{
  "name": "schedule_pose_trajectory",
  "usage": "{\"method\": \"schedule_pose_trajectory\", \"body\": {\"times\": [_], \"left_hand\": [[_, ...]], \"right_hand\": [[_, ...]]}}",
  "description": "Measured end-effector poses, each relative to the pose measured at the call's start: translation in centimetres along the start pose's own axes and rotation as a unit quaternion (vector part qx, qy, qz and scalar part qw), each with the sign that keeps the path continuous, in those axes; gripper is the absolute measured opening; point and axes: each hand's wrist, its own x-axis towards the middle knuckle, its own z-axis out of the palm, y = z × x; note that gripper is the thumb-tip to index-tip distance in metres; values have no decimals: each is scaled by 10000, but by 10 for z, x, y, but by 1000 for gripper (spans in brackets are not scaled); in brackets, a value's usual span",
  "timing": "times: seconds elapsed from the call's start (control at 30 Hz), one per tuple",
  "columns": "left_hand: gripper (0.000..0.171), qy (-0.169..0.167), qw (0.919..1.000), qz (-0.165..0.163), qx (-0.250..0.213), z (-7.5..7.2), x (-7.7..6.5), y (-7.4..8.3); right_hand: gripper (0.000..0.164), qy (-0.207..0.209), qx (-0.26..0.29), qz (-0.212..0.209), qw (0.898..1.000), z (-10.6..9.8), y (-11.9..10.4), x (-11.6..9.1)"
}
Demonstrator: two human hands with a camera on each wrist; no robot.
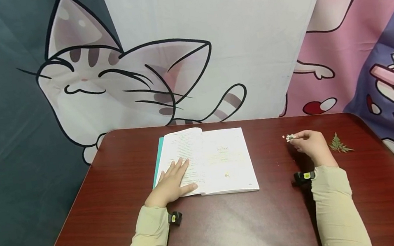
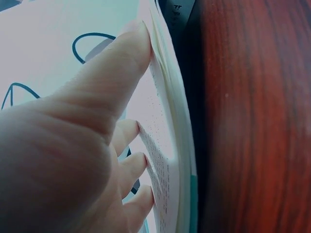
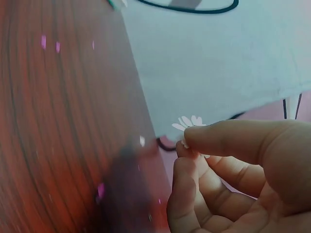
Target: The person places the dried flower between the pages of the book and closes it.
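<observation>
The open book (image 1: 230, 176) has white pages, greenish print on one and faint yellowish marks on the other, with a teal cover (image 1: 158, 161) showing along its left edge. Under it I see a reddish-brown table (image 1: 233, 230), dark-streaked in the grain. Right of the book, the daisy-like flower (image 1: 290, 137) is white-petalled; farther right, the fern sprig (image 1: 339, 145) is green. Behind the book, the cartoon cat (image 1: 85, 98) is pale, black-outlined and mauve-striped.

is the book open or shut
Open: the book lies on the table with both pages showing, and the left hand rests flat on the left page.
</observation>
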Motion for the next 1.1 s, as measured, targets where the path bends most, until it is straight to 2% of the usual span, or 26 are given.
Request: {"method": "schedule_pose_trajectory", "body": {"times": [0.23, 0.43, 0.83, 1.1], "left_hand": [[85, -86, 9999, -42, -33, -2, -1, 3], [84, -94, 9999, -35, -48, -3, -2, 4], [85, -77, 9999, -54, -56, -3, -1, 4], [85, -45, 10000, -53, 10, -3, 0, 4]], "right_hand": [[33, -241, 749, 190, 9967, 14, -8, -3], [29, -224, 1248, 272, 9916, 23, -13, -2], [36, -417, 1495, 23, 9879, 36, -27, -6], [33, -398, 1572, -171, 9866, 46, -40, -11]]}}
